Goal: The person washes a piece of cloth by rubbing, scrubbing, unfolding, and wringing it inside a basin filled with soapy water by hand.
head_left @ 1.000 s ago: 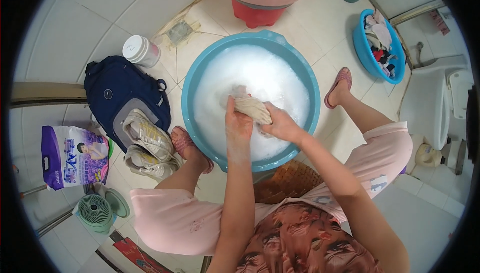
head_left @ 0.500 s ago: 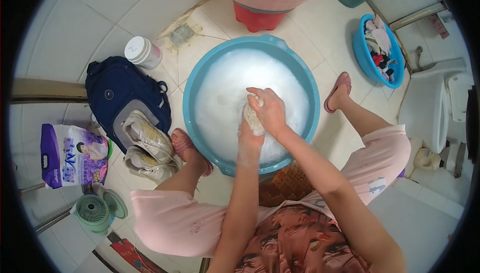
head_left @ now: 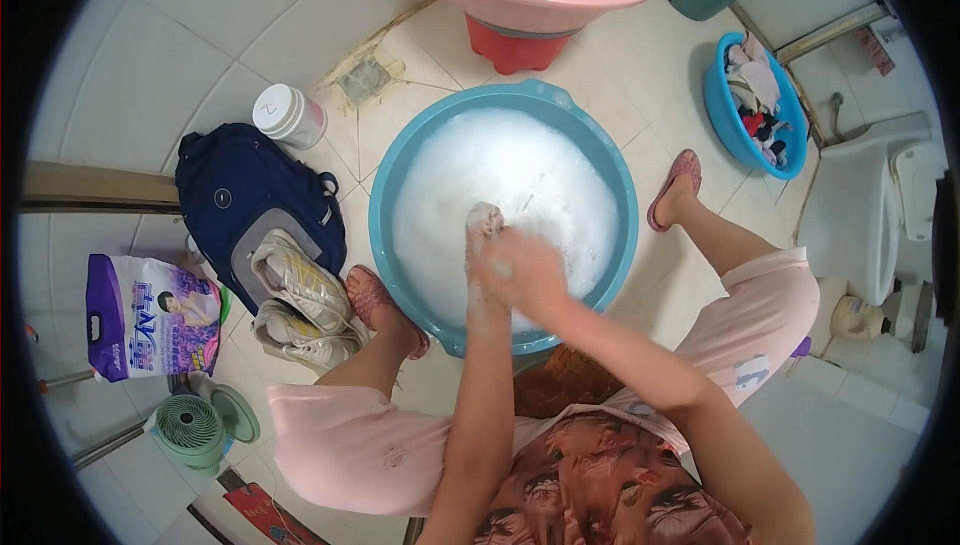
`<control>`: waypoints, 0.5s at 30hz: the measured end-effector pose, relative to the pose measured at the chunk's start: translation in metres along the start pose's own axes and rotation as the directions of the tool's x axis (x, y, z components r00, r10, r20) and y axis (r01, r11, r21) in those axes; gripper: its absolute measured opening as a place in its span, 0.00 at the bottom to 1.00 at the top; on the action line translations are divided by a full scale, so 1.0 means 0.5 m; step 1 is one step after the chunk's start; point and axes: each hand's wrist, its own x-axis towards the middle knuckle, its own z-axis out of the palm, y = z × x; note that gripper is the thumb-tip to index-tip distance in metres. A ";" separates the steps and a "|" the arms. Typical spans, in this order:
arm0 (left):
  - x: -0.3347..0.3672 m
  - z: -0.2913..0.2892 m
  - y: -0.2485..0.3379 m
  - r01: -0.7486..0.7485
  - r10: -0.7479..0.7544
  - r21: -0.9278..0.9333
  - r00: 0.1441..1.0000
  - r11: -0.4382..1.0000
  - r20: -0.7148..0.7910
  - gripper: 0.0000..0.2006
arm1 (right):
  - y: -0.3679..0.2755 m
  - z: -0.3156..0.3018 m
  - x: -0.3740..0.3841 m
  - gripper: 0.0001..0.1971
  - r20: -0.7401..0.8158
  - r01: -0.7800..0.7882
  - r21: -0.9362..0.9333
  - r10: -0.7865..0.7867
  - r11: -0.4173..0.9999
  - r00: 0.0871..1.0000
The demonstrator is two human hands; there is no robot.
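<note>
A wide blue basin (head_left: 385, 245) full of white suds (head_left: 510, 165) stands on the floor between my feet. Over its near half, my left hand (head_left: 476, 255) is closed round a small bunched, off-white wet cloth (head_left: 487, 217); foam clings to the wrist. Only a bit of the cloth shows above the fingers, so its kind is unclear. My right hand (head_left: 528, 273) crosses close against the left one and the cloth. Motion smears its fingers, and I cannot tell whether they grip any of the cloth.
Beyond the basin, a pink tub (head_left: 540, 7) of laundry rests on a red stool (head_left: 515, 45). A blue tub (head_left: 735, 120) of clothes is at right. To the left are a navy backpack (head_left: 235, 200), pale sneakers (head_left: 300, 275), a white jar (head_left: 290, 115), a purple bag (head_left: 150, 315) and a green fan (head_left: 190, 425).
Both hands have come nearer to me, with the cloth shifting slightly left. My right hand has slid down toward the left wrist and is now blurred; more suds show beyond the hands.
</note>
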 end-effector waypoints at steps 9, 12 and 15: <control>-0.016 0.140 0.058 0.232 -0.244 -0.086 0.956 0.969 -0.165 0.21 | 0.076 -0.059 0.125 0.17 0.089 -0.293 -0.026 0.294 0.956 0.952; -0.011 0.135 0.065 0.154 -0.171 -0.247 0.984 0.957 -0.049 0.23 | 0.095 -0.063 0.128 0.20 0.105 -0.490 0.188 0.479 0.851 0.872; -0.036 0.145 0.054 0.249 -0.258 -0.384 0.966 0.889 0.029 0.22 | 0.088 -0.088 0.088 0.22 0.393 -0.550 0.337 0.417 0.764 0.819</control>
